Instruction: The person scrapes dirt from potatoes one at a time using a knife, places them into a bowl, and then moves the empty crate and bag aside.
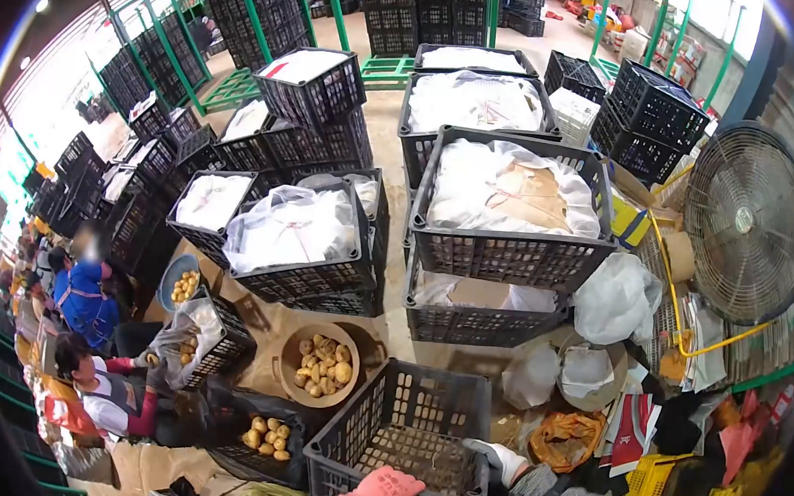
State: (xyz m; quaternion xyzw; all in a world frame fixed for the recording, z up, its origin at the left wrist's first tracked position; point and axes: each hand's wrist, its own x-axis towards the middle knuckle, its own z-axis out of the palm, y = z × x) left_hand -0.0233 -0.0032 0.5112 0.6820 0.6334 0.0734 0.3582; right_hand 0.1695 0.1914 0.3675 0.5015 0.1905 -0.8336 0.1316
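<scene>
In the head view an empty black plastic crate [411, 426] stands right in front of me. My left hand [384, 495], in a pink glove, lies on the crate's near rim with its fingers closed over the edge. My right hand [498, 461], in a white and grey glove, is at the crate's right rim, its fingers reaching over the edge. Beyond the crate's left side is a round tan basin [280, 369] holding several potatoes [324, 366]. More potatoes [267, 436] lie in a black-lined container left of the crate.
Stacked black crates with white-lined contents [513, 192] rise ahead. A large fan [749, 220] stands at the right, near plastic bags [619, 298] and a yellow crate [649, 478]. A co-worker [106, 388] sits at the left by a lined crate [222, 337]; another person [85, 298] is behind.
</scene>
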